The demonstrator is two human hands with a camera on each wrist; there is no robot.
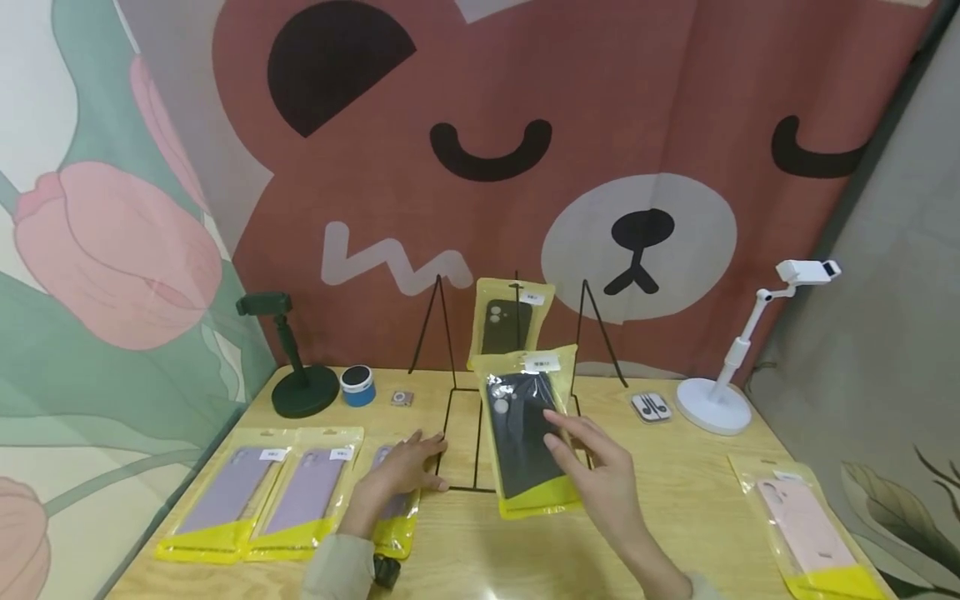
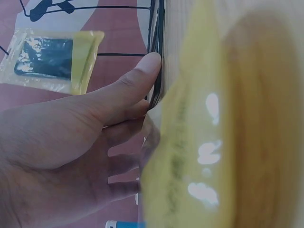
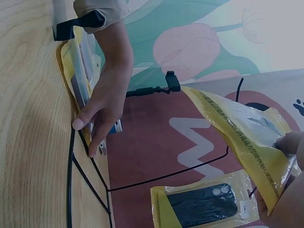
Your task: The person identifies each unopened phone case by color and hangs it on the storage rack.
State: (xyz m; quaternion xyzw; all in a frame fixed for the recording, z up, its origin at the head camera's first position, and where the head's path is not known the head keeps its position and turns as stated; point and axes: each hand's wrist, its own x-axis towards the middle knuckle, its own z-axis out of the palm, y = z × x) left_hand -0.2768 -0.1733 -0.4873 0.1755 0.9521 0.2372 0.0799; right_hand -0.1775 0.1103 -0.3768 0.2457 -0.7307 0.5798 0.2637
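My right hand [image 1: 596,471] pinches the right edge of a black phone case in a clear-and-yellow pouch [image 1: 521,433], tilted in front of the wire rack [image 1: 478,442]. In the right wrist view this pouch [image 3: 247,147] appears from its yellow lower edge. Behind it, a similar pouched black phone case [image 1: 506,321] hangs on the rack. My left hand [image 1: 405,467] rests at the rack's left front corner, its thumb and fingers extended against the wire. Under that hand lies a pouched lilac phone case [image 1: 395,529], partly hidden.
Two more lilac phone cases in pouches [image 1: 225,492] lie at the left, a pink one [image 1: 810,525] at the right. Along the back stand a dark green phone stand [image 1: 303,392], a blue-and-white cylinder [image 1: 358,387], a small square player [image 1: 402,398], an earphone box [image 1: 651,407] and a white stand [image 1: 712,407].
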